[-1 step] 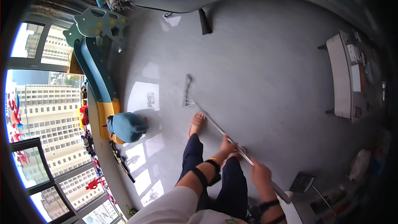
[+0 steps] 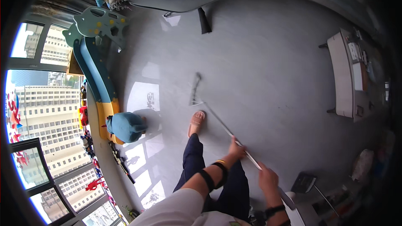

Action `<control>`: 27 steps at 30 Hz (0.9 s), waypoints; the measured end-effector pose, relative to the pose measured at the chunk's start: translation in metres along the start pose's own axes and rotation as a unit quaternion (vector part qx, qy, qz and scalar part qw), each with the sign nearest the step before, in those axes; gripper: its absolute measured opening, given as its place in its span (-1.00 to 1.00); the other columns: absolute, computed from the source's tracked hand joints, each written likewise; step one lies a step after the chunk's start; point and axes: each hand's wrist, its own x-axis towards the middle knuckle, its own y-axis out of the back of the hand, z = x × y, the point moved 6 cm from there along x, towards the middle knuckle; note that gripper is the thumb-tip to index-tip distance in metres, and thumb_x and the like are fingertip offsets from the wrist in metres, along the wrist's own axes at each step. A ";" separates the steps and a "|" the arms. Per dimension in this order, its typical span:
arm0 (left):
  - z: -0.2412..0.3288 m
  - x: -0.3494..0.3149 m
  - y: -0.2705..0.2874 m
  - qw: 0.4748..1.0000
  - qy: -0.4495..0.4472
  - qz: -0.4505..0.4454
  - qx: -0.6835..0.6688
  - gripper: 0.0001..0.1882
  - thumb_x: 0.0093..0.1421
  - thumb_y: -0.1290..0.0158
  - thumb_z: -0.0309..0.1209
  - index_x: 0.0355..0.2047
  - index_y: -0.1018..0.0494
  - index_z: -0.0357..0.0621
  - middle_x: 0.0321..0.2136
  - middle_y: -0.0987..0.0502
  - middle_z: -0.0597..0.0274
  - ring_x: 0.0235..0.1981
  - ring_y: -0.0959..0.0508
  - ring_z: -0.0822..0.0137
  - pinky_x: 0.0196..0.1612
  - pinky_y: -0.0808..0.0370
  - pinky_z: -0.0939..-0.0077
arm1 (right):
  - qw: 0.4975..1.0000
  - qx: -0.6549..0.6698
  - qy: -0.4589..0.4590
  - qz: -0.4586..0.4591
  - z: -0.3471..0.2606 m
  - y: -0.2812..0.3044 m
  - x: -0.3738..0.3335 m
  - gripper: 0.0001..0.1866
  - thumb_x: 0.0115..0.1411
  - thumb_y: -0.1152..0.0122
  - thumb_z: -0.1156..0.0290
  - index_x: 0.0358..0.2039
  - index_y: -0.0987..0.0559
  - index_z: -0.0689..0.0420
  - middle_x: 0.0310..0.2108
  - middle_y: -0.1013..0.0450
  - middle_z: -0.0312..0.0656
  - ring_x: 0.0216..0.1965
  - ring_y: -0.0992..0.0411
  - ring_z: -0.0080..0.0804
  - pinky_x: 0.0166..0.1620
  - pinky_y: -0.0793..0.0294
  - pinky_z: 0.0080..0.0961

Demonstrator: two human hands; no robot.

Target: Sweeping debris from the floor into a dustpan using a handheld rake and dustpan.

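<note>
A long-handled mop [image 2: 220, 121] slants across the grey floor, its narrow head [image 2: 195, 88] down on the floor ahead of my foot and blurred. Partway up the pole, my left hand [image 2: 237, 148] is closed round it. My right hand [image 2: 268, 178] grips the same pole higher up, nearer my body, and the grey grip end [image 2: 287, 200] sticks out behind it. One sandalled foot [image 2: 196, 122] stands just short of the mop head; my other foot is hidden behind my left hand and leg.
At left, a child's slide [image 2: 97, 69] stands by the windows, with a rounded blue shape [image 2: 126, 127] I cannot make out at its foot. A toy gun [image 2: 121, 162] lies nearby. A low table [image 2: 341, 75] stands at right, a dustpan [image 2: 303, 183] at lower right.
The mop head has slid a little to the right. Both my hands have shifted slightly right with the pole, still gripping it.
</note>
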 end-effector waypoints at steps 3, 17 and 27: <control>-0.069 -0.017 -0.099 0.926 -0.166 0.013 0.339 0.00 -0.04 -0.12 -0.38 0.20 0.39 -0.08 -0.38 -0.42 -0.07 -0.52 -0.55 0.13 -0.53 -0.52 0.37 | 0.998 -0.012 -0.046 0.045 0.097 0.015 -0.066 -0.58 0.09 0.02 0.38 0.02 -0.34 -0.12 -0.51 -0.42 -0.06 -0.43 -0.42 -0.06 -0.36 -0.38 -0.17; -0.149 -0.088 -0.034 0.954 -0.219 0.051 0.198 -0.03 0.00 -0.03 -0.62 0.20 0.45 0.00 -0.25 -0.37 0.01 -0.35 -0.51 0.20 -0.46 -0.56 0.35 | 0.998 -0.009 0.062 0.004 0.096 -0.009 -0.148 -0.56 0.07 -0.02 0.38 0.02 -0.35 -0.14 -0.56 -0.36 -0.10 -0.50 -0.39 -0.08 -0.41 -0.37 -0.21; -0.176 -0.076 0.290 0.970 -0.034 0.134 -0.198 -0.06 0.04 0.01 -0.63 0.18 0.49 0.03 -0.36 -0.40 -0.04 -0.46 -0.53 0.17 -0.49 -0.57 0.26 | 0.930 -0.169 0.308 -0.106 -0.120 -0.160 -0.087 -0.62 0.11 0.10 0.39 -0.02 -0.39 -0.16 -0.49 -0.41 -0.09 -0.49 -0.45 -0.13 -0.42 -0.43 -0.24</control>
